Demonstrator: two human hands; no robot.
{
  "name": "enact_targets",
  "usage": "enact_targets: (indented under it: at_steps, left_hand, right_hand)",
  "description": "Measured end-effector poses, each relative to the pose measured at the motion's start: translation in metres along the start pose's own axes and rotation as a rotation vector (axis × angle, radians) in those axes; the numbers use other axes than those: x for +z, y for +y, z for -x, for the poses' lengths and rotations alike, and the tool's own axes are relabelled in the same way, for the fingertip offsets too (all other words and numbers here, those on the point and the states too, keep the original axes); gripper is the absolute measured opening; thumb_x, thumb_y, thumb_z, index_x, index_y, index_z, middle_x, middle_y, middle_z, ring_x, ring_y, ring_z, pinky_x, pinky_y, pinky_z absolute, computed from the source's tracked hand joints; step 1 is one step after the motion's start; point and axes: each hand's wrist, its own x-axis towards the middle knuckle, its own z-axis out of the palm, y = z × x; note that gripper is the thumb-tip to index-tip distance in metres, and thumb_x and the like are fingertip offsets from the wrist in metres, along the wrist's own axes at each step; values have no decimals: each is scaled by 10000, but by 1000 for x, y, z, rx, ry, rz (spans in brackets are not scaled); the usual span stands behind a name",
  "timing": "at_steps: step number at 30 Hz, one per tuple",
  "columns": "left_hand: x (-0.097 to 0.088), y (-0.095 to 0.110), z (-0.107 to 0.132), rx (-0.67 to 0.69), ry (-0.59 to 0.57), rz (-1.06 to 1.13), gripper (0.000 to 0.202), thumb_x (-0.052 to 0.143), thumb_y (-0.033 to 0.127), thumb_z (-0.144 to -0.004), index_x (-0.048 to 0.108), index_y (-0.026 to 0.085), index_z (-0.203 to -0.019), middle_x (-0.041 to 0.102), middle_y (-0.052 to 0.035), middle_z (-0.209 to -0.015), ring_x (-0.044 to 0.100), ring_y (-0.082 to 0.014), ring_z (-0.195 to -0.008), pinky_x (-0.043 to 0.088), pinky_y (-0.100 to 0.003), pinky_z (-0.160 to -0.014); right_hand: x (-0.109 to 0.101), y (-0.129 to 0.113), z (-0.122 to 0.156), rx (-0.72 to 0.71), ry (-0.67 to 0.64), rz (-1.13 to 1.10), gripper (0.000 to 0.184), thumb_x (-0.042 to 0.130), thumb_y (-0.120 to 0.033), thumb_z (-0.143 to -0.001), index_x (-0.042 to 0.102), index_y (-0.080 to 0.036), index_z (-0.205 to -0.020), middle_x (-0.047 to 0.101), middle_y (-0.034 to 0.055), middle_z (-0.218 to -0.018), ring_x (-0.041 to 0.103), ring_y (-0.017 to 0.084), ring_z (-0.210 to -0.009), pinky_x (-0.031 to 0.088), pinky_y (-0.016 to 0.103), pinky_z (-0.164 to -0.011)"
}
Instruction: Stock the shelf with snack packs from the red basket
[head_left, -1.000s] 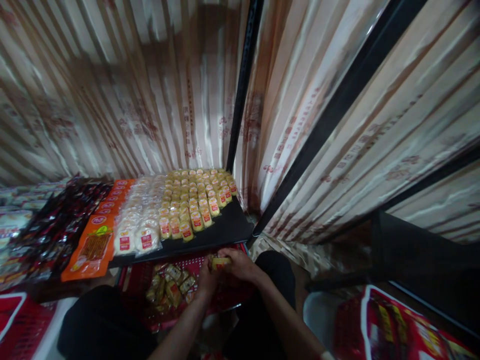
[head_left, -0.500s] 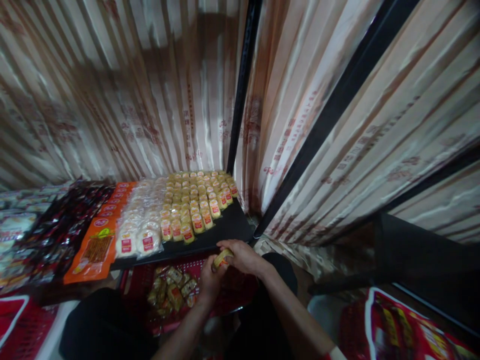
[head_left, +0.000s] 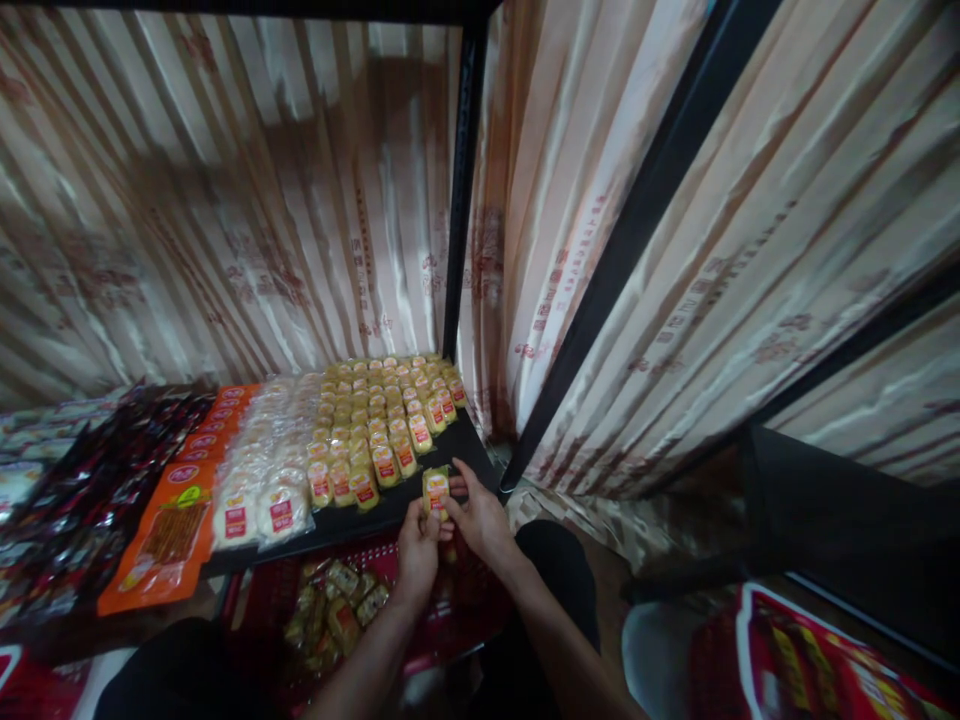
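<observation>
Both my hands hold one small yellow snack packet with a red label [head_left: 435,490] just above the front of the black shelf [head_left: 457,455]. My left hand [head_left: 417,550] pinches its lower edge and my right hand [head_left: 480,515] grips its right side. The packet stands upright next to rows of matching yellow packets [head_left: 382,410] laid out on the shelf. Below my hands sits a red basket [head_left: 457,600] with several more of these packets [head_left: 337,600] in it.
Left of the yellow rows lie clear packs of round white cakes [head_left: 262,480], orange flat packs [head_left: 184,500] and dark red packs [head_left: 82,490]. A black upright post [head_left: 457,200] and patterned curtains stand behind. A red printed box [head_left: 810,660] is at lower right.
My hands rose from over the red basket to the shelf's front edge, and the packet turned upright between them. The view tilted up slightly.
</observation>
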Motion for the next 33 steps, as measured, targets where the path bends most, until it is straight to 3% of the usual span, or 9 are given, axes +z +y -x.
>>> enact_targets:
  at_steps: [5,13,18,24,33]
  left_hand:
    - [10,2,-15,9,-17,-146,411,594,482,-709,588,159,-964,668,-48,-842,620,-141,-658,498,-248,-604]
    - [17,8,-41,151,45,-700,255,519,244,-769,663,136,-950,646,-91,-934,585,-203,-916,447,-303,-861]
    - [26,12,-52,132,-4,-713,292,493,213,-802,609,152,-1063,653,-57,-882,593,-160,-790,454,-264,-774]
    - [38,12,-67,137,-1,-680,236,532,133,-762,624,156,-978,665,-42,-854,608,-145,-786,453,-241,-759]
    - [51,13,-81,118,62,-651,187,505,175,-784,675,166,-861,683,-68,-825,632,-188,-837,464,-275,-775]
  right_hand:
    - [6,11,-3,30,5,-57,306,445,-299,-823,604,-196,-1063,693,62,-930,653,185,-799,496,290,-730]
    - [16,24,-18,9,244,58,366,397,-242,-816,600,-150,-1105,643,118,-1019,615,217,-911,487,321,-813]
    - [21,30,-29,-11,326,18,410,345,-255,-832,586,-122,-1135,620,141,-1059,593,220,-959,483,340,-846]
    - [26,37,-40,-21,428,17,436,344,-235,-822,564,-119,-1180,602,144,-1090,573,218,-997,455,350,-894]
    - [30,45,-51,-19,402,51,514,351,-187,-810,440,-163,-1316,539,136,-1209,540,229,-1033,434,403,-927]
